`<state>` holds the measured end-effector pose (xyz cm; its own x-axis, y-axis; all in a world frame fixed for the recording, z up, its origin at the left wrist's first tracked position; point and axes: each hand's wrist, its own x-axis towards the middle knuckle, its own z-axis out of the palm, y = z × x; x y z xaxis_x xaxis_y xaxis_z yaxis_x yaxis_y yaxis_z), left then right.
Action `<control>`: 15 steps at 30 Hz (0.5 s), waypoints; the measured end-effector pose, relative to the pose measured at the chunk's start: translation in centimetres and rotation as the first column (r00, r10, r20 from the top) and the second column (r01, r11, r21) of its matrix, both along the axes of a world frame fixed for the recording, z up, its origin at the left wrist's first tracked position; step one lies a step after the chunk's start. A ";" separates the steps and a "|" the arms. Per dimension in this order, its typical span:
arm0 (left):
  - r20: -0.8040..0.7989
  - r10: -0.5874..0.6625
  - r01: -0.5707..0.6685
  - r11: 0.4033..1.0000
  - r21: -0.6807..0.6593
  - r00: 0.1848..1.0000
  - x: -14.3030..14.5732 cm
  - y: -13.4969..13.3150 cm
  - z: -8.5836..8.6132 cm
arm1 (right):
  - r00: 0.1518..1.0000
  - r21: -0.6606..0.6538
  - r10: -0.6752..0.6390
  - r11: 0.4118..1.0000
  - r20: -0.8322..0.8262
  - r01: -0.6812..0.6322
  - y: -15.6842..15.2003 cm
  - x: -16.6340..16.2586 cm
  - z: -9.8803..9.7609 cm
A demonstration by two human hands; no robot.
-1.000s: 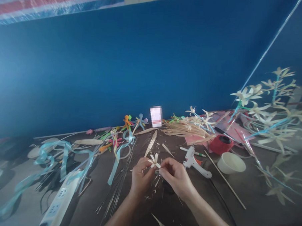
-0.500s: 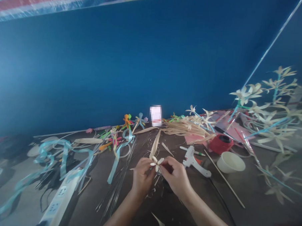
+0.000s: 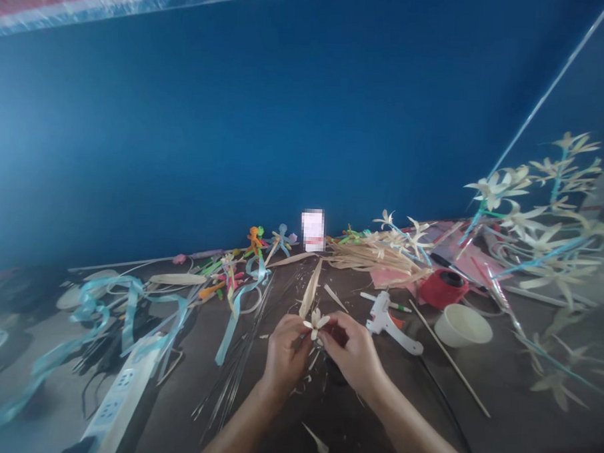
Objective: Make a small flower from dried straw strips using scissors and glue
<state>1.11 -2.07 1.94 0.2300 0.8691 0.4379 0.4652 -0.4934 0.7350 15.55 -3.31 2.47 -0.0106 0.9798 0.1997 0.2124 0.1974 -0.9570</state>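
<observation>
A small cream flower [image 3: 316, 324] with several narrow petals is held between my two hands at the middle of the table. My left hand [image 3: 285, 349] is closed, its thumb and fingertips at the flower's left side. From the right, my right hand [image 3: 353, 349] pinches at the flower's base, which the fingers hide. Just beyond the hands lies a long dried husk leaf [image 3: 311, 290]. Little cream scraps [image 3: 309, 380] are scattered beneath the hands, and a larger cut piece [image 3: 316, 442] lies nearer to me.
Right of my hands are a white glue gun [image 3: 390, 324], a thin stick [image 3: 449, 356], a cream cup [image 3: 462, 326], a red tape roll [image 3: 443, 288] and tall flower stems [image 3: 546, 237]. To the left lie wires [image 3: 239, 357], blue ribbon [image 3: 230, 330] and a power strip [image 3: 119, 395]. A blue wall [image 3: 267, 118] stands behind.
The flower has turned in my fingers, its petals now facing more upward instead of toward me. Both hands stay in nearly the same place.
</observation>
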 end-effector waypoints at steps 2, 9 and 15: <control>-0.002 0.011 -0.011 1.000 0.007 1.000 0.0 0.0 -0.2 | 1.000 0.021 -0.018 1.000 0.021 0.017 -0.1 0.0 0.3; -0.003 0.034 -0.034 0.999 0.035 0.999 0.0 0.0 -0.5 | 0.997 0.036 -0.042 0.999 0.066 0.040 -0.3 -0.2 0.3; -0.004 0.031 -0.030 0.999 0.041 1.000 0.1 -0.1 -0.4 | 0.997 0.007 -0.038 0.999 0.066 0.038 -0.3 -0.5 -0.2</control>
<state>1.17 -2.14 1.52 0.2058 0.8571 0.4724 0.4838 -0.5087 0.7122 15.04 -3.65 2.27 0.0132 0.9786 0.2053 0.2824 0.1933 -0.9396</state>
